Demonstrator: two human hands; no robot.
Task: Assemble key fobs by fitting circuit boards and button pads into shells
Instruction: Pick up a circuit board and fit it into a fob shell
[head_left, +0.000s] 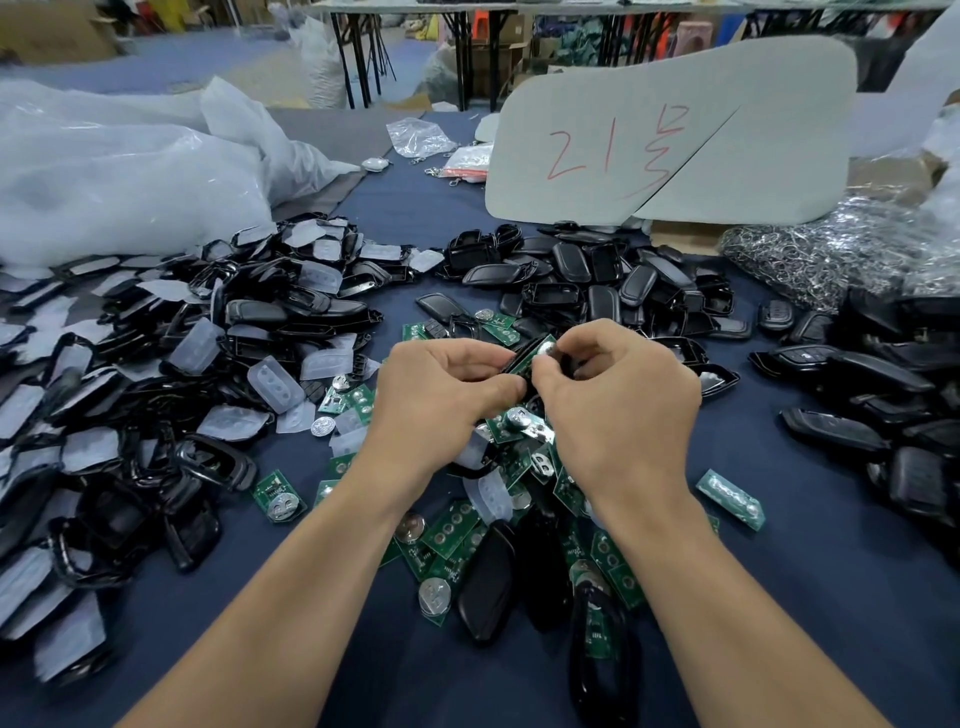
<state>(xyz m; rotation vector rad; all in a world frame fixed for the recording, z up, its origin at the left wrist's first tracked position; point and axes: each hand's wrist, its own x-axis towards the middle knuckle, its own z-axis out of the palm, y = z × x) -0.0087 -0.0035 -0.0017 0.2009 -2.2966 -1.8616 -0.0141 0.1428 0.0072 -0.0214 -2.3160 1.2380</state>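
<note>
A table covered in dark blue cloth (789, 597) fills the room in front of the person. Crumpled clear plastic bags (119, 171) are heaped at the far left, and a grey board (675, 135) with red writing leans at the far right. On the left sprawls a wide pile of black frames and translucent button pads (156, 364). A heap of black shells (597, 280) lies beyond the hands, a bag of metal key rings (810, 260) sits at the far right, and closed black fobs (883, 405) lie along the right edge. Green circuit boards (452, 540) with coin cells are scattered near, between the forearms. Above them, the left hand (436, 395) and right hand (618, 405) meet, both with curled fingers pinching one black shell (522, 358), held clear of the cloth. A green board with a silver cell (545, 349) shows in the shell between the fingertips.
</note>
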